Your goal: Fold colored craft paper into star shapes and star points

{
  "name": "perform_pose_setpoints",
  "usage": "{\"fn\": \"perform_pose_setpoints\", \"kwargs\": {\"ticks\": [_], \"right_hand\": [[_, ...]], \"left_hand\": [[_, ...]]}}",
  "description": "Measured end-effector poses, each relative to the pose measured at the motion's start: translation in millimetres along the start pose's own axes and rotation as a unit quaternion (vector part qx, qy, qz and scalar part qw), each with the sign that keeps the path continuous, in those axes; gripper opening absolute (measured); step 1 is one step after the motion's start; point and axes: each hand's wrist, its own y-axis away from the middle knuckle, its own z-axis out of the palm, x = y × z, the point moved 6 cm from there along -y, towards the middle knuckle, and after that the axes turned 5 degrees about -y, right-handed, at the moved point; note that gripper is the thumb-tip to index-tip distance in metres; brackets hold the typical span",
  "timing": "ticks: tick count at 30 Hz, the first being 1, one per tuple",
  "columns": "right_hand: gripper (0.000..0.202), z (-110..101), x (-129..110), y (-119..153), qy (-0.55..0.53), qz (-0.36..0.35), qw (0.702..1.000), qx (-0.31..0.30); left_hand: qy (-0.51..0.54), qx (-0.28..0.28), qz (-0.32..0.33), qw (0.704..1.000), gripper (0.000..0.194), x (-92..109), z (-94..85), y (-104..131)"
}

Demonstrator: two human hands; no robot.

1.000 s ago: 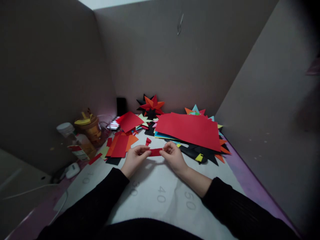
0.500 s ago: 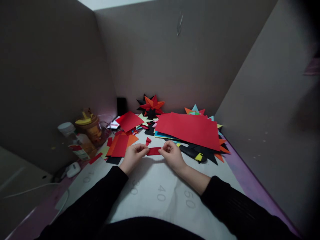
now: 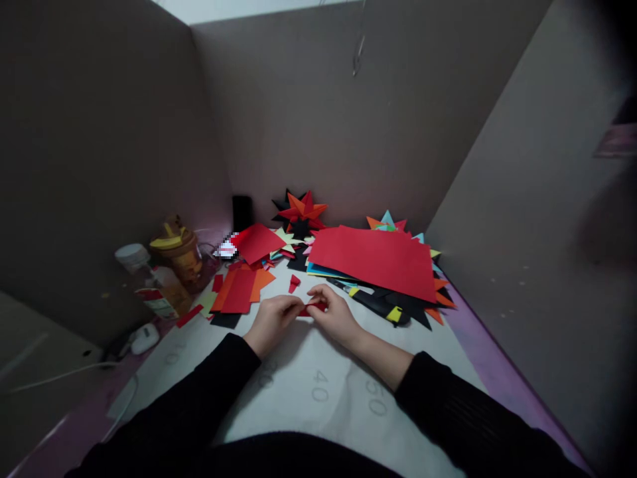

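A small red paper piece [image 3: 318, 307] is pinched between my two hands above the white mat [image 3: 298, 411]. My left hand [image 3: 275, 323] is closed on its left end, thumb and forefinger together. From the right, my right hand [image 3: 334, 313] grips the same piece, its fingertips almost touching those of the left. Fingers cover much of the paper. Just beyond them lies a small folded red piece [image 3: 294, 283]. Red and orange strips [image 3: 239, 290] are stacked to the left of my left hand.
Large red sheets [image 3: 373, 259] lie behind my right hand, beside a black and yellow tool [image 3: 378, 305]. Folded paper stars [image 3: 303, 209] stand at the back. On the left are a brown cup [image 3: 179, 252], a bottle [image 3: 154, 285] and a white case [image 3: 144, 339]. Grey panels surround the table.
My hands have come closer together, and less of the red piece shows between them. The right hand's fingers have moved left over it.
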Motion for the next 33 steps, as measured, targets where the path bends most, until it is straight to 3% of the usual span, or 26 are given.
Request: {"fn": "perform_pose_setpoints", "kwargs": {"ticks": [6, 11, 15, 21, 24, 28, 33], "right_hand": [[0.019, -12.9, 17.6, -6.6, -0.007, 0.045, 0.999, 0.008], [0.02, -10.0, 23.2, -6.3, 0.091, 0.03, 0.995, -0.042], [0.022, -3.7, 21.9, -3.5, 0.15, 0.02, 0.986, -0.072], [0.023, 3.2, 14.0, -1.2, 0.254, -0.021, 0.962, -0.097], [0.025, 4.9, 14.2, -1.5, 0.277, -0.052, 0.954, -0.096], [0.024, 8.5, 16.7, -1.9, 0.296, -0.125, 0.94, -0.119], [0.023, 14.0, 10.3, 6.1, 0.318, -0.191, 0.911, -0.181]], "left_hand": [[0.06, -0.028, -0.144, 0.987, 0.022, -25.5, -1.6, -5.3], [0.09, -0.093, -0.224, 0.966, 0.026, -48.2, 11.4, -2.9], [-0.002, -0.129, -0.186, 0.974, 0.02, -49.9, 14.6, -2.2], [-0.111, -0.127, -0.13, 0.977, 0.015, -42.8, 15.4, -3.2], [-0.114, -0.123, -0.131, 0.977, 0.012, -44.6, 17.2, -3.3], [-0.101, -0.11, -0.081, 0.985, 0.015, -44.6, 18.5, -5.3], [-0.077, -0.154, -0.051, 0.984, 0.024, -49.2, 25.6, -5.4]]}}
